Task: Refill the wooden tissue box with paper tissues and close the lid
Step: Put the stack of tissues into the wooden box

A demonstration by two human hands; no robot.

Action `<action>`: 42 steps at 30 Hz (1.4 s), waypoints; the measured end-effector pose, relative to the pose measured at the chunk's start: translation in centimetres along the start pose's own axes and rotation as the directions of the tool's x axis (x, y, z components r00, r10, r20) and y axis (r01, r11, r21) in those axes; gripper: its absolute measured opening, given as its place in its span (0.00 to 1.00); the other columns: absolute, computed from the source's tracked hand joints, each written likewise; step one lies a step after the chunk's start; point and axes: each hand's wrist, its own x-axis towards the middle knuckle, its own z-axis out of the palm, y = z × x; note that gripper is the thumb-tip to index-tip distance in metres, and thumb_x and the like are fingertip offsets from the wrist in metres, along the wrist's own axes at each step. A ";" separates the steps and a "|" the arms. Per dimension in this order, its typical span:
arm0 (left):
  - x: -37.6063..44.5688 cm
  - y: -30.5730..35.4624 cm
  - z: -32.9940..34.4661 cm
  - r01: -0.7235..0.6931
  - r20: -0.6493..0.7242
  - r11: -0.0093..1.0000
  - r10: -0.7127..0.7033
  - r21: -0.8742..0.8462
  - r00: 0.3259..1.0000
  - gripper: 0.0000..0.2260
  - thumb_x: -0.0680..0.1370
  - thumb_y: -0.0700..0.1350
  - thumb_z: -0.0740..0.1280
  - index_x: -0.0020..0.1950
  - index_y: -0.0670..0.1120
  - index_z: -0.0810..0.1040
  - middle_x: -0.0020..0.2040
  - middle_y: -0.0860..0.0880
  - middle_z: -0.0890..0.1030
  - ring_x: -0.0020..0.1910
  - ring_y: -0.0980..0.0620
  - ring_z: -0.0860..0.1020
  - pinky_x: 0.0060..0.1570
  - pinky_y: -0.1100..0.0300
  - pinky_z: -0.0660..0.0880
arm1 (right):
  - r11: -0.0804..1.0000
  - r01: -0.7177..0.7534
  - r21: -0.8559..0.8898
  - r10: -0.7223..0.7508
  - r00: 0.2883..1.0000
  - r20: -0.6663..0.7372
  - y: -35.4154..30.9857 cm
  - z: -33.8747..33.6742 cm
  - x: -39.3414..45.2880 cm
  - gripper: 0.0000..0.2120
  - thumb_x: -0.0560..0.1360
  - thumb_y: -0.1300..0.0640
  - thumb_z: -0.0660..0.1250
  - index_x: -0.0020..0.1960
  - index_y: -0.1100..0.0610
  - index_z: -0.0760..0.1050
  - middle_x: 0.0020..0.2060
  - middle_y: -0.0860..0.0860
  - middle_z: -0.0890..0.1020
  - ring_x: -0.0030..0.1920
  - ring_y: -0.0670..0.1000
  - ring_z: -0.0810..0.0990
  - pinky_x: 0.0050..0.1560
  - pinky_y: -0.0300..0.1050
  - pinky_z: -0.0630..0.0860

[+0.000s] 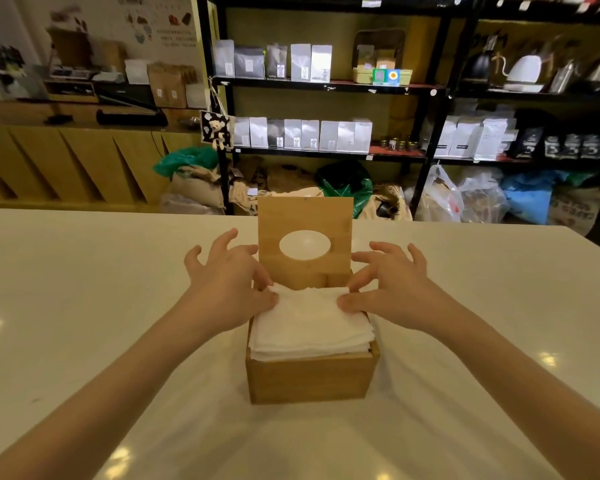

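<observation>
1. Now the left hand (232,289) and right hand (388,285) both pinch the far corners of the tissue stack (309,323), thumbs on top, other fingers spread.
2. That stack sits in the wooden tissue box (312,379) on the desk (84,289) but rides above the rim, near edge overhanging; pressed unevenly, it may bunch or spill.
3. Behind, the lid (305,216) stands upright; closing it over proud tissues could jam or crease them.
</observation>
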 end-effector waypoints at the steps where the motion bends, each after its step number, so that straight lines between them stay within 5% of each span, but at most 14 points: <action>1: 0.2 0.2 0.2 0.007 0.015 1.000 -0.008 0.024 1.000 0.06 0.72 0.50 0.69 0.35 0.54 0.77 0.72 0.53 0.66 0.75 0.50 0.47 0.70 0.41 0.42 | 0.999 -0.003 -0.034 0.003 1.000 0.006 -0.2 0.0 0.2 0.08 0.70 0.48 0.69 0.45 0.49 0.82 0.70 0.47 0.68 0.74 0.50 0.51 0.71 0.59 0.35; 6: 0.9 1.0 1.3 0.041 0.048 0.992 -0.047 0.117 0.998 0.05 0.73 0.48 0.67 0.36 0.52 0.76 0.62 0.52 0.75 0.75 0.48 0.48 0.69 0.38 0.41 | 0.986 -0.012 -0.165 0.014 1.000 0.011 -1.2 0.2 0.8 0.07 0.71 0.50 0.66 0.44 0.49 0.82 0.62 0.48 0.76 0.72 0.53 0.56 0.71 0.60 0.35; 10: 0.8 1.4 1.7 0.070 0.031 0.979 -0.078 0.189 0.997 0.05 0.73 0.48 0.67 0.37 0.52 0.76 0.61 0.52 0.75 0.75 0.48 0.49 0.69 0.37 0.39 | 0.952 -0.006 -0.305 0.001 1.000 -0.015 -1.7 0.7 0.8 0.09 0.73 0.52 0.63 0.44 0.51 0.82 0.45 0.49 0.82 0.63 0.55 0.68 0.70 0.62 0.35; 19: 1.0 1.2 2.3 0.056 0.049 0.922 -0.081 0.383 0.995 0.05 0.74 0.48 0.64 0.41 0.50 0.78 0.62 0.50 0.74 0.75 0.43 0.49 0.65 0.31 0.36 | 0.832 -0.036 -0.553 0.018 0.999 -0.037 -2.8 1.9 0.7 0.08 0.73 0.56 0.60 0.36 0.52 0.70 0.33 0.50 0.74 0.64 0.58 0.67 0.69 0.66 0.32; 22: 0.7 1.1 2.0 0.036 0.070 0.917 -0.069 0.396 0.995 0.11 0.73 0.56 0.62 0.40 0.51 0.78 0.67 0.50 0.70 0.75 0.43 0.47 0.65 0.32 0.35 | 0.836 -0.035 -0.547 0.007 0.999 -0.054 -2.9 1.6 -0.2 0.07 0.74 0.55 0.61 0.39 0.51 0.76 0.44 0.50 0.82 0.68 0.58 0.64 0.69 0.66 0.32; 26: -0.7 0.9 0.7 0.042 -0.029 0.935 -0.034 0.353 0.999 0.12 0.75 0.57 0.60 0.48 0.56 0.81 0.73 0.51 0.64 0.75 0.46 0.47 0.67 0.34 0.36 | 0.946 -0.006 -0.325 -0.005 0.999 -0.033 -2.4 -0.4 -1.2 0.12 0.77 0.51 0.59 0.54 0.45 0.79 0.63 0.48 0.76 0.72 0.55 0.59 0.71 0.64 0.43; 30: -0.5 0.6 1.1 0.045 0.070 0.967 -0.064 0.250 0.995 0.18 0.77 0.59 0.51 0.50 0.57 0.80 0.76 0.52 0.55 0.75 0.46 0.40 0.65 0.33 0.32 | 0.999 -0.027 0.032 0.019 0.974 0.226 -2.0 -1.0 -0.5 0.14 0.77 0.53 0.56 0.54 0.45 0.79 0.61 0.47 0.77 0.64 0.54 0.70 0.70 0.61 0.59; 34: 0.5 0.3 2.4 0.090 0.150 0.974 -0.122 0.206 0.981 0.31 0.76 0.62 0.38 0.54 0.56 0.80 0.77 0.54 0.52 0.75 0.47 0.37 0.64 0.34 0.29 | 0.990 -0.139 -0.021 0.137 0.922 0.363 -2.1 -0.2 0.4 0.19 0.76 0.48 0.53 0.56 0.53 0.78 0.56 0.52 0.77 0.56 0.55 0.72 0.68 0.60 0.58; 42: 0.5 0.3 3.2 0.072 0.126 0.970 -0.103 0.230 0.987 0.41 0.70 0.66 0.31 0.49 0.53 0.82 0.76 0.54 0.57 0.75 0.47 0.39 0.63 0.35 0.26 | 0.987 -0.102 -0.123 0.138 0.934 0.329 -2.3 0.4 0.5 0.25 0.78 0.47 0.42 0.55 0.51 0.78 0.62 0.52 0.76 0.62 0.56 0.69 0.70 0.66 0.48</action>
